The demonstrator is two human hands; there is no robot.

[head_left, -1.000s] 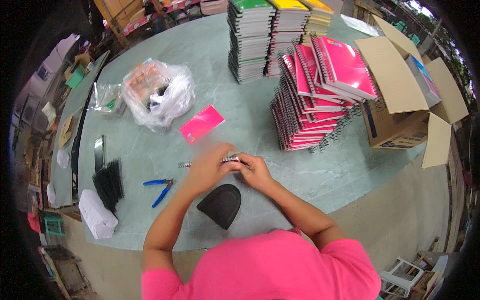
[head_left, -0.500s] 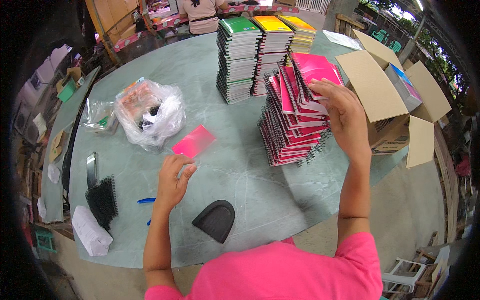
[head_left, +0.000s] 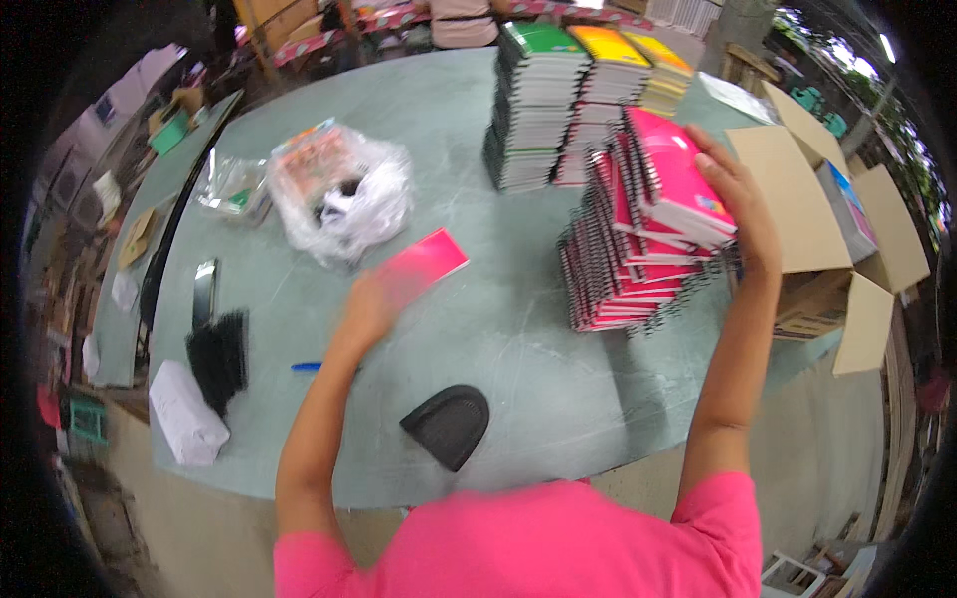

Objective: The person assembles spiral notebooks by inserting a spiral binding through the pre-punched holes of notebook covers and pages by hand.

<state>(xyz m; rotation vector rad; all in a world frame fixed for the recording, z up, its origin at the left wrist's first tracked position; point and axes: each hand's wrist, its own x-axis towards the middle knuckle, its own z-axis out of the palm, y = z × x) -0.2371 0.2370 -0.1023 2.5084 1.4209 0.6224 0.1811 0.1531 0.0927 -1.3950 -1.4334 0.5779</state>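
A tall, uneven stack of pink spiral-bound notebooks (head_left: 638, 289) stands right of centre. Its top pink notebook (head_left: 670, 164) lies tilted on the pile, and my right hand (head_left: 733, 194) grips its right edge with bent fingers. Left of the stack, a flat pink piece like a notebook cover (head_left: 434, 257) lies on the table. My left hand (head_left: 367, 314) is at its near left corner, but motion smears the fingers, so their hold is unclear. Below that hand is a blue pen-like item (head_left: 306, 367).
Green and yellow notebook stacks (head_left: 543, 110) stand behind. An open cardboard box (head_left: 797, 209) is at the right. A clear plastic bag (head_left: 344, 194), black spiral coils (head_left: 217, 359), a white wrapped bundle (head_left: 187, 417) and a black rounded pad (head_left: 449, 427) lie on the table (head_left: 528, 399).
My view has shifted, so the table appears farther right and higher. My right hand has moved down the top notebook's right edge. My left hand now overlaps the pink piece's corner.
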